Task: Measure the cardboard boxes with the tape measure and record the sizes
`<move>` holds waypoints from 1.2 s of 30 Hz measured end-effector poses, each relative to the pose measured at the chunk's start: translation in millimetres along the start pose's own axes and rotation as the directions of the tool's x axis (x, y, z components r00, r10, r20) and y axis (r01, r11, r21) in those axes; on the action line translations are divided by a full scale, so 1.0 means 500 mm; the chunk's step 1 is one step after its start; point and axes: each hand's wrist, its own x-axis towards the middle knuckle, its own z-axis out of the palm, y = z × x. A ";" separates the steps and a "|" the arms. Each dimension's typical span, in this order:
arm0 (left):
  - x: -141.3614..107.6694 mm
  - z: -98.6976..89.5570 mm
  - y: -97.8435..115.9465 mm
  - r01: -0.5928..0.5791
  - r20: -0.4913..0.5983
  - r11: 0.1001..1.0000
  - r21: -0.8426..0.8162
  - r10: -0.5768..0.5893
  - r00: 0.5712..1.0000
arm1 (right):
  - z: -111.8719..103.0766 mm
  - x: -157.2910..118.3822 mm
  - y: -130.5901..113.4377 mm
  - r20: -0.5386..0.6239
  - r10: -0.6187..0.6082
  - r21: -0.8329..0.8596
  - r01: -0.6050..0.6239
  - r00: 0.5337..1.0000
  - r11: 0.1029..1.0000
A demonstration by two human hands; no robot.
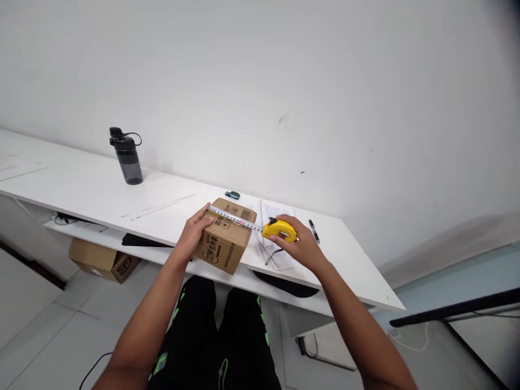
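A small brown cardboard box [221, 241] with dark printing rests tilted at the front edge of the white desk. Across its top lies the extended blade of a tape measure [235, 219], reaching past the box's right edge. My left hand [194, 233] is closed at the box's left side, its fingers pinching the blade's end against the box edge. My right hand [300, 244] grips the yellow tape measure case [280, 230] just right of the box, above some papers.
A dark water bottle [129, 160] stands at the back left of the desk [162, 200]. A small dark object [232, 195] lies behind the box. Papers [278, 257] and a black pen [314, 231] are on the right. An open carton [101, 260] sits below, left.
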 end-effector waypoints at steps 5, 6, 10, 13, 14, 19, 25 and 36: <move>0.000 0.005 0.003 0.003 -0.016 1.000 0.006 -0.003 1.000 | 0.031 0.002 0.000 -0.062 -0.005 0.026 0.006 0.998 1.000; 0.000 0.006 0.003 0.001 -0.015 1.000 0.005 -0.001 1.000 | 0.036 0.005 -0.002 -0.068 -0.018 0.021 0.019 0.998 1.000; 0.004 0.002 0.002 -0.019 -0.006 1.000 0.001 0.019 1.000 | 0.042 0.011 -0.012 -0.095 -0.088 -0.040 0.085 0.992 0.996; 0.004 0.002 0.002 -0.031 -0.011 0.999 0.019 0.031 0.999 | 0.044 0.023 -0.027 -0.109 -0.074 -0.054 0.068 0.991 0.996; 0.002 0.004 0.003 -0.034 -0.022 0.999 0.027 0.034 0.999 | 0.047 0.030 -0.036 -0.114 -0.054 -0.041 0.049 0.992 0.998; -0.020 0.035 -0.006 -0.062 -0.111 0.995 0.083 0.071 0.991 | 0.084 0.106 -0.096 0.010 -0.085 0.041 0.085 0.996 0.996; -0.038 0.058 -0.028 -0.144 -0.155 0.982 0.120 0.161 0.975 | 0.150 0.203 -0.170 0.288 -0.202 0.079 0.187 0.936 0.979; 0.037 0.082 -0.039 -0.182 -0.244 0.962 0.205 0.231 0.942 | 0.122 0.099 -0.098 -0.200 0.024 0.184 0.014 0.979 0.983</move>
